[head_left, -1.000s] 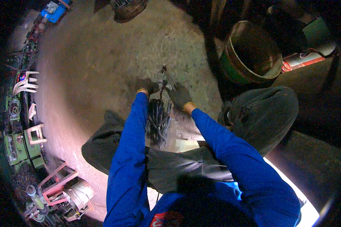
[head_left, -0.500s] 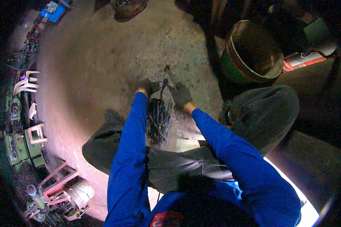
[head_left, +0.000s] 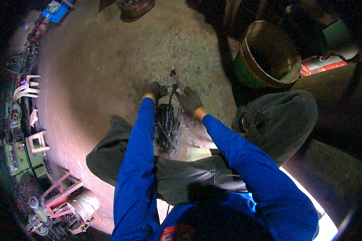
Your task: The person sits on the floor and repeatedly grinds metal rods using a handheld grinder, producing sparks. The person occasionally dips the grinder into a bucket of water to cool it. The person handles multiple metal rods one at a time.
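I sit low over a concrete floor [head_left: 108, 72] with both arms in blue sleeves reaching forward. My left hand [head_left: 154, 89], in a dark glove, rests on the top of a pile of dark metal rods [head_left: 167, 126] lying between my knees. My right hand [head_left: 190, 100], also gloved, is closed around a thin metal rod [head_left: 177, 81] that points up and away from me, its far end tipped with a small head. The two hands are close together, just beyond the pile. What the left fingers hold is hidden.
A green metal drum [head_left: 269, 60] with a rusty inside stands at the right, beyond my right knee [head_left: 285, 116]. Green and pink machine parts [head_left: 28, 144] line the left edge. A blue object [head_left: 56, 10] lies at the top left, a dark round object [head_left: 134, 7] at the top.
My right hand has lifted and tilted the thin rod, whose tip now points further away. The left hand has stayed on the pile.
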`<state>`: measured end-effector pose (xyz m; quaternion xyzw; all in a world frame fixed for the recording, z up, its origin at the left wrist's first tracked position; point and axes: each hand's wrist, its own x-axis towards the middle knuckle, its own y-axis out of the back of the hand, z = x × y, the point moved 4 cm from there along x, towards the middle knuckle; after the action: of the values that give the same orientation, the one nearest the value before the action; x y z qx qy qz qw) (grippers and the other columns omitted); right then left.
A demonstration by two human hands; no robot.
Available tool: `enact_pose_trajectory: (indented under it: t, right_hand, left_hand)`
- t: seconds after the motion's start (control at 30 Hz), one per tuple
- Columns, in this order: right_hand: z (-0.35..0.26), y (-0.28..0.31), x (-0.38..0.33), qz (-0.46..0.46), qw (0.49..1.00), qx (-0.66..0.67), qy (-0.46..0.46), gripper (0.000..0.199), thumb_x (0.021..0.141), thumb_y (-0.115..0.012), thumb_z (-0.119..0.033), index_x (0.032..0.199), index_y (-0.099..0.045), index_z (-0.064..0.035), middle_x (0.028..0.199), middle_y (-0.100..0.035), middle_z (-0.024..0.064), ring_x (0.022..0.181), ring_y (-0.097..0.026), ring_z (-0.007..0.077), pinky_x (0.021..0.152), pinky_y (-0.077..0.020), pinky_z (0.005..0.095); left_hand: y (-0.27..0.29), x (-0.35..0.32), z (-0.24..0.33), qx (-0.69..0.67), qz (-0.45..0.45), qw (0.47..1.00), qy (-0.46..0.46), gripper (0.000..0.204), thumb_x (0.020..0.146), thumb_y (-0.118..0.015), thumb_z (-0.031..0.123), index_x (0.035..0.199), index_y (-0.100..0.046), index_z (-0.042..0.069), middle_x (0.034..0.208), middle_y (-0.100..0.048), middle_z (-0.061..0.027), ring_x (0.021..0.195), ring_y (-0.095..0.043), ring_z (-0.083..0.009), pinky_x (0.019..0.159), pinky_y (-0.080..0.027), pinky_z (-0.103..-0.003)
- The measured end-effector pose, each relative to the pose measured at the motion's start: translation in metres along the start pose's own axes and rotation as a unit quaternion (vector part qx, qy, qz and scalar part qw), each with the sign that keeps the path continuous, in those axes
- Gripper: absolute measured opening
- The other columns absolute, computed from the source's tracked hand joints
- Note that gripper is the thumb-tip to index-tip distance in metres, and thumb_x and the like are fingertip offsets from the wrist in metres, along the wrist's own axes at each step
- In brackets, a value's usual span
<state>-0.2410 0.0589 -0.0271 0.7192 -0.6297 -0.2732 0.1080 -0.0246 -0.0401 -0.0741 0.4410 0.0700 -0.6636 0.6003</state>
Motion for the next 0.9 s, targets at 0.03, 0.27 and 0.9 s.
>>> enact_pose_trajectory:
  t: [0.03, 0.27, 0.9]
  right_hand:
    - [0.003, -0.002, 0.002, 0.01, 1.0, 0.01, 0.002, 0.066, 0.088, -0.054, -0.052, 0.122, -0.056, 0.0044, 0.124, -0.055, 0.0302, 0.115, -0.052, 0.0458, 0.098, -0.0418, 0.0459]
    - [0.013, -0.003, -0.011, -0.056, 0.998, 0.001, -0.02, 0.064, 0.087, -0.055, -0.05, 0.12, -0.056, 0.0048, 0.12, -0.057, 0.0302, 0.11, -0.055, 0.046, 0.095, -0.0436, 0.0466]
    - [0.025, -0.014, -0.007, 0.008, 1.0, -0.025, -0.001, 0.057, 0.086, -0.057, -0.05, 0.118, -0.059, -0.0019, 0.108, -0.063, 0.0279, 0.1, -0.06, 0.0439, 0.087, -0.0477, 0.0475]
  left_hand:
    - [0.001, 0.0, 0.005, 0.12, 0.007, 0.992, -0.046, 0.043, 0.087, -0.06, 0.042, 0.101, -0.066, 0.002, 0.104, -0.069, -0.0177, 0.093, -0.067, -0.0327, 0.075, -0.055, -0.043]
    - [0.003, -0.002, 0.017, 0.458, 0.024, 0.873, -0.167, 0.039, 0.087, -0.059, 0.041, 0.1, -0.066, 0.004, 0.102, -0.069, -0.0173, 0.091, -0.066, -0.0342, 0.075, -0.053, -0.044]
    - [-0.002, -0.021, 0.018, 0.494, 0.005, 0.84, -0.225, 0.031, 0.088, -0.057, 0.039, 0.099, -0.066, 0.011, 0.098, -0.068, -0.0163, 0.085, -0.064, -0.0384, 0.077, -0.049, -0.048]
